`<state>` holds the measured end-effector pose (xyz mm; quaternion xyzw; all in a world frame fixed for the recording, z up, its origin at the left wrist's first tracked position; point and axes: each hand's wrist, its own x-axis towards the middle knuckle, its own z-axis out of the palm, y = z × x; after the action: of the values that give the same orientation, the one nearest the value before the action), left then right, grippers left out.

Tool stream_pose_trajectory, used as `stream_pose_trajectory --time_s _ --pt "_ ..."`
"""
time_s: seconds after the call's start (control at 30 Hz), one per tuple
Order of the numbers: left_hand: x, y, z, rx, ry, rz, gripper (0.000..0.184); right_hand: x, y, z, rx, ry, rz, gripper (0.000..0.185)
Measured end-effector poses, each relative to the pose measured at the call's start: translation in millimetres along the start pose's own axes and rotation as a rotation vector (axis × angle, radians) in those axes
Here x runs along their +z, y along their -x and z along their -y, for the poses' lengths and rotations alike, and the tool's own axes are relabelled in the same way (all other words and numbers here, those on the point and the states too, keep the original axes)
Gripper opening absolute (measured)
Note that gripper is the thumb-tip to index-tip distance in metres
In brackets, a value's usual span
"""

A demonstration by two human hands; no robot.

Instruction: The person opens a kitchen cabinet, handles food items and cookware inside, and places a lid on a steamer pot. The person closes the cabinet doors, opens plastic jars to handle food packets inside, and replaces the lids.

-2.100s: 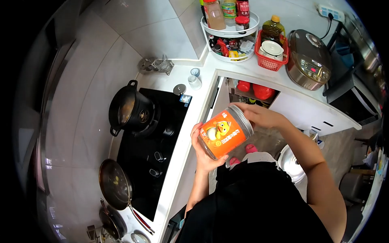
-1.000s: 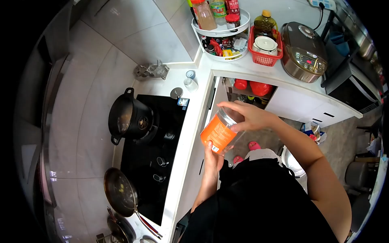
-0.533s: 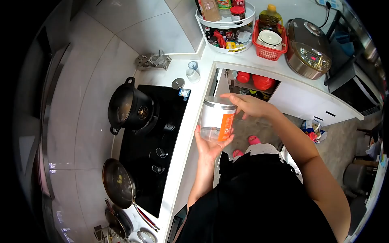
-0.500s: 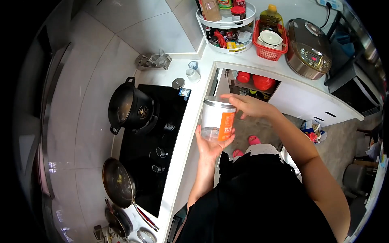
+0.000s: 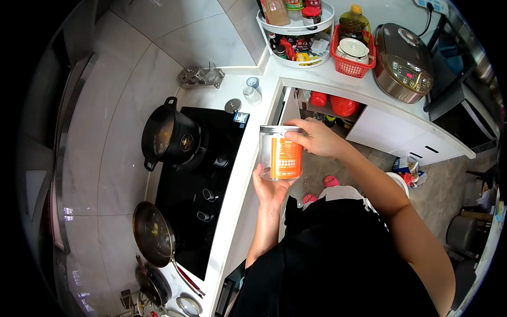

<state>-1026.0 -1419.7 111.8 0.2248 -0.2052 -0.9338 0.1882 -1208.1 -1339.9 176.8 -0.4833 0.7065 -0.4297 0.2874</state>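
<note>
A clear plastic jar (image 5: pixel 265 153) with an orange label and a silver lid is held up in front of me, beside the counter edge. My left hand (image 5: pixel 273 189) cups it from below, fingers wrapped around its base. At the top, my right hand (image 5: pixel 317 136) grips the lid (image 5: pixel 277 128), with the thumb across the upper front of the jar. The jar stands roughly upright, and no contents can be made out through its clear side.
On the black stove (image 5: pixel 185 211) stand a dark pot (image 5: pixel 171 132) and a frying pan (image 5: pixel 153 232). A small white-capped bottle (image 5: pixel 252 95) is on the counter, near a tiered rack (image 5: pixel 296 31). A red basket (image 5: pixel 353 66) and rice cooker (image 5: pixel 404 63) stand beyond an open cabinet (image 5: pixel 330 108).
The jar has turned so its orange label faces me more fully. My right hand has shifted from fingers extended over the lid's edge to gripping it with the thumb in front.
</note>
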Motion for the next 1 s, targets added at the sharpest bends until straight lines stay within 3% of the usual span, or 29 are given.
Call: stream_pose_trajectory --time_s 0.13,0.3,0.37,0.4,0.47,0.63,0.7,0.77,0.83,0.9,1.0 --pt "6.6 4.1 -1.0 -0.03 0.076 0.017 0.081 0.2 2.0 3.6 0.114 -0.112 0.009 0.046" --pt "0.4 2.9 5.0 -0.058 0.127 0.006 0.08 5.2 9.1 -5.2 0.094 -0.122 -0.012 0.052" --pt "-12.6 -2.6 13.2 0.007 0.038 0.007 0.08 12.4 15.3 -18.1 0.076 -0.077 -0.023 0.059" --pt "-20.2 -3.0 19.6 -0.003 0.042 0.01 0.08 19.2 20.7 -29.7 0.084 -0.253 -0.011 0.066" --pt "-37.2 -1.8 35.7 0.273 -0.284 -0.017 0.077 33.8 30.4 -57.9 0.129 -0.545 -0.005 0.083" --pt "-69.2 -8.5 73.8 0.258 -0.383 0.039 0.081 39.7 60.6 -91.9 0.32 -0.704 -0.011 0.083" --pt "-75.3 -15.3 85.7 0.195 -0.568 0.056 0.082 37.8 62.9 -110.3 0.321 -0.714 -0.059 0.081" --pt "-83.3 -19.2 98.8 0.203 -0.638 -0.031 0.078 36.3 60.8 -134.7 0.368 -0.678 -0.079 0.082" --pt "-96.0 -26.8 106.0 0.186 -0.844 -0.252 0.072 38.4 53.7 -165.0 0.418 -0.643 -0.092 0.082" --pt "-107.7 -34.7 107.0 0.23 -0.859 -0.36 0.059 37.6 31.7 -207.8 0.401 -0.557 -0.297 0.086" --pt "-125.6 -45.4 105.1 0.228 -0.866 -0.461 0.05 40.9 -2.8 -291.2 0.393 -0.401 -0.382 0.089"
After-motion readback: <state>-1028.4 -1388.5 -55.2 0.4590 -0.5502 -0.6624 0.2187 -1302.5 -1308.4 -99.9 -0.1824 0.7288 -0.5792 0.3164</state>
